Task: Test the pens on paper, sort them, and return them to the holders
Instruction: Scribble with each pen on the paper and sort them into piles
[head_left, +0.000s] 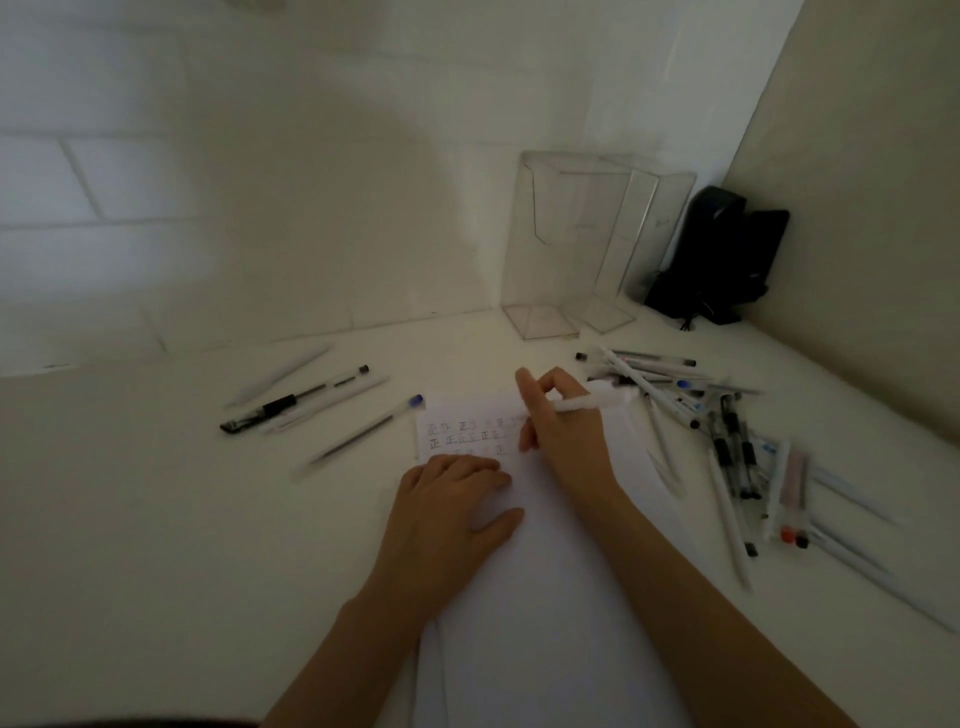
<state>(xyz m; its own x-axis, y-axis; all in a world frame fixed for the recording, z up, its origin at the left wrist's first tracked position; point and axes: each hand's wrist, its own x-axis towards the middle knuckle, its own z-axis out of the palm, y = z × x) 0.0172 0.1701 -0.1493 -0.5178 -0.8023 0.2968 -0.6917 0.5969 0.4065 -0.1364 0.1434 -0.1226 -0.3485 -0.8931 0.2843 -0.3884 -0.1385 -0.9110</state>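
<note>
Right hand (563, 436) gripping white pen (592, 401), blurred

One head-worn wide-angle view looks forward and steeply down from close above the white tabletop (156, 519). It faces the wall corner at 1 o'clock, with both forearms entering from 6 o'clock. Edges bend with lens distortion.
</note>
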